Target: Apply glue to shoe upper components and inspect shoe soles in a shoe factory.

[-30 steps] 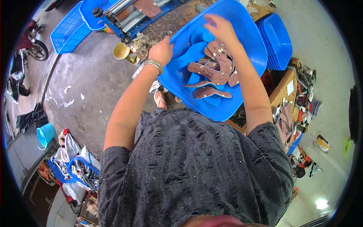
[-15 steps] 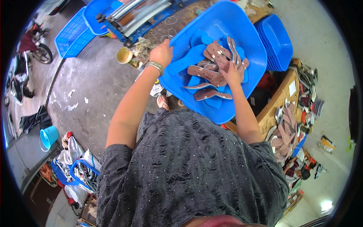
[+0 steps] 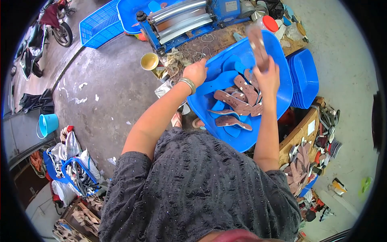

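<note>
A blue plastic tub point(image 3: 283, 76) in front of me holds several brown insoles point(image 3: 233, 101) and flat blue sole shapes point(image 3: 219, 82) in a loose pile. My left hand point(image 3: 195, 73), with bangles at the wrist, is closed on the tub's left rim. Over the tub's far right part, my right hand point(image 3: 268, 78) grips a brown insole point(image 3: 258, 47) that stands upright out of the fist. Motion smears its upper end, so I cannot tell whether it is one piece or more.
Beyond the tub stands a blue roller machine point(image 3: 183, 24) on a worn bench. Stacked blue basins point(image 3: 304, 76) sit to the right, above a wooden box point(image 3: 300, 125). A yellow cup point(image 3: 149, 61) is at the bench's left; a blue crate point(image 3: 100, 24) stands farther left.
My right hand has risen from the pile, lifting a brown insole with it. My left hand keeps its hold on the rim. The view has shifted, showing more of the bench.
</note>
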Demonstrator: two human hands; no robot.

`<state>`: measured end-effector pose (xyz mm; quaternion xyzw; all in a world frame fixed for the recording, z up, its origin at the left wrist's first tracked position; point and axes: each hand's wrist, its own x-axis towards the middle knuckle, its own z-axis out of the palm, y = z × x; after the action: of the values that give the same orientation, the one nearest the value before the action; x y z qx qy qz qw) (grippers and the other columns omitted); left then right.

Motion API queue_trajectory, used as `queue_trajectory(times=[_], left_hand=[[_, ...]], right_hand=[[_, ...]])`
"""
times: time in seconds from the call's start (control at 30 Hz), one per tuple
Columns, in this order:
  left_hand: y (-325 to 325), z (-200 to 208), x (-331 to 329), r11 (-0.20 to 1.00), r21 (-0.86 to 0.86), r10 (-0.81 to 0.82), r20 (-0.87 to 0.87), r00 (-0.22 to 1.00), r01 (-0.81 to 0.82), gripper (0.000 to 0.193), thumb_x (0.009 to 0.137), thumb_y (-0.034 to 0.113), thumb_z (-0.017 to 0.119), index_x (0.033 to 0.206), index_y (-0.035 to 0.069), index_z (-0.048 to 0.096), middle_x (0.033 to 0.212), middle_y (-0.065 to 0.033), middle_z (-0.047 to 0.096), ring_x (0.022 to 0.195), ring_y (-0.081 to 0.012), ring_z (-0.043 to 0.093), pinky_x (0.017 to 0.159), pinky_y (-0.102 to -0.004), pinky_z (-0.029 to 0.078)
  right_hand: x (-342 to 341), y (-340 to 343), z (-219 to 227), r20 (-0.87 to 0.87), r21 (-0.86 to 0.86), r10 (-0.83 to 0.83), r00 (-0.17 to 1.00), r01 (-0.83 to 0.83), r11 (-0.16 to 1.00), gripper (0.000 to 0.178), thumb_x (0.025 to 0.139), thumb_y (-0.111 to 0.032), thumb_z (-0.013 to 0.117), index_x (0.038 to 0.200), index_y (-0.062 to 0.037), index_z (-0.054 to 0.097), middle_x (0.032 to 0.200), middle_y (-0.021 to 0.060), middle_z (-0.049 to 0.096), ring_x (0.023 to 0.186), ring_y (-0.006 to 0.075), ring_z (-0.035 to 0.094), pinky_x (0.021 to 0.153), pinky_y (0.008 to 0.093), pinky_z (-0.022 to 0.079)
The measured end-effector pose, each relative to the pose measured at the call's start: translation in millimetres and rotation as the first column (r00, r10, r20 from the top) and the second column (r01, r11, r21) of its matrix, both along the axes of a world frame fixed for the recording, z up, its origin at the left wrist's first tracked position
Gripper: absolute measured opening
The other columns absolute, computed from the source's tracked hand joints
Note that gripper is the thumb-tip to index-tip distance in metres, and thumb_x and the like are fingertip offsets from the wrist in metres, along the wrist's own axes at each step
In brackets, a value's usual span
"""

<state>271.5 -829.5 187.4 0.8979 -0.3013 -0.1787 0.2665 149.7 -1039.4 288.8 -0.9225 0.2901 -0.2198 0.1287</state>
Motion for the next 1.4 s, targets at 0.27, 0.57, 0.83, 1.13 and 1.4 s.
queue_trajectory(times=[0.27, 0.57, 0.83, 1.13, 1.4], left_hand=[[-7.8, -3.9, -2.3, 0.999, -0.051, -0.014, -0.001, 1.000, 0.014, 0.023, 0.087, 0.020, 0.057, 0.102, 0.004, 0.050, 0.097, -0.0186, 0.064, 0.086, -0.0367, 0.063, 0.072, -0.0472, 0.050], [-6.5, -6.5, -5.1, 0.990, -0.138, -0.019, 0.004, 1.000, 0.019, 0.025, 0.085, 0.019, 0.058, 0.104, 0.004, 0.050, 0.093, -0.0209, 0.064, 0.081, -0.0381, 0.063, 0.069, -0.0475, 0.051], [-0.3, -6.5, 2.4, 0.999, -0.036, 0.022, 0.049, 0.999, -0.021, 0.024, 0.087, 0.023, 0.055, 0.104, 0.005, 0.053, 0.089, -0.0194, 0.065, 0.079, -0.0372, 0.064, 0.069, -0.0472, 0.051], [-7.5, 3.0, -8.8, 1.000, -0.013, -0.013, 0.038, 0.999, 0.014, 0.033, 0.089, 0.025, 0.053, 0.116, 0.007, 0.051, 0.093, -0.0226, 0.065, 0.085, -0.0398, 0.063, 0.075, -0.0486, 0.049], [-5.9, 1.6, -6.6, 1.000, 0.026, 0.004, 0.045, 0.999, -0.005, 0.035, 0.088, 0.025, 0.054, 0.119, 0.008, 0.052, 0.094, -0.0229, 0.065, 0.087, -0.0394, 0.063, 0.077, -0.0478, 0.049]], right_hand=[[228.7, 42.8, -30.0, -0.631, 0.128, 0.284, 0.722, -0.264, 0.956, 0.056, 0.063, -0.047, 0.068, 0.107, -0.0123, 0.067, 0.104, 0.0164, 0.066, 0.102, 0.0317, 0.062, 0.086, 0.0400, 0.050], [248.4, 59.1, -89.3, -0.464, 0.162, 0.165, 0.871, -0.100, 0.982, 0.071, 0.069, -0.048, 0.069, 0.128, -0.0120, 0.051, 0.122, 0.0130, 0.057, 0.111, 0.0308, 0.056, 0.088, 0.0424, 0.049], [136.0, -7.4, -37.3, 0.095, 0.211, 0.414, 0.905, -0.425, 0.880, 0.052, 0.078, -0.040, 0.065, 0.118, -0.0071, 0.058, 0.110, 0.0165, 0.063, 0.099, 0.0319, 0.062, 0.083, 0.0395, 0.050], [-14.2, -62.6, -119.6, -0.563, 0.390, 0.193, 0.803, 0.053, 0.919, 0.040, 0.076, -0.030, 0.063, 0.109, -0.0077, 0.065, 0.105, 0.0186, 0.064, 0.097, 0.0340, 0.062, 0.083, 0.0426, 0.049], [-109.3, -45.5, -144.3, -0.599, 0.094, -0.045, 0.800, 0.126, 0.988, 0.077, 0.069, -0.034, 0.076, 0.133, -0.0111, 0.041, 0.123, 0.0175, 0.051, 0.118, 0.0366, 0.046, 0.095, 0.0481, 0.041]])
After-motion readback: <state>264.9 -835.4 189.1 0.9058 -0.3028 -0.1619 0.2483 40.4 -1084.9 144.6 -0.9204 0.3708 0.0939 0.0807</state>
